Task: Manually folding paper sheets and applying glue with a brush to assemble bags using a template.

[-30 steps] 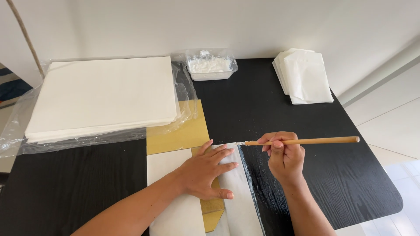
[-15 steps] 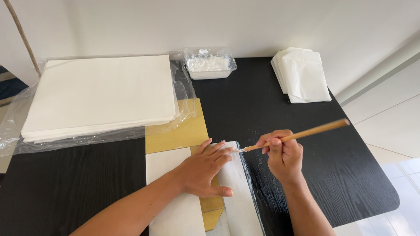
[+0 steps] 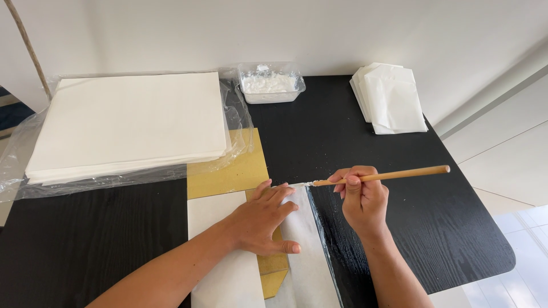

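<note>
Left hand (image 3: 264, 219) flat, fingers spread, pressing white paper strip (image 3: 305, 251) onto black tabletop (image 3: 91, 239); right hand (image 3: 362, 199) pinching wooden-handled brush (image 3: 379, 177), bristle tip touching strip's top edge; gold card (image 3: 231, 168) under sheets, just beside left hand; plastic tub of white paste (image 3: 270, 84) at back; stack of white sheets (image 3: 128, 122) on clear plastic at left; folded white papers (image 3: 391, 97) far right

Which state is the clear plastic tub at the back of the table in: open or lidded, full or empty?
Open and partly full: the clear plastic tub has no lid, and white paste lies uncovered inside.
</note>
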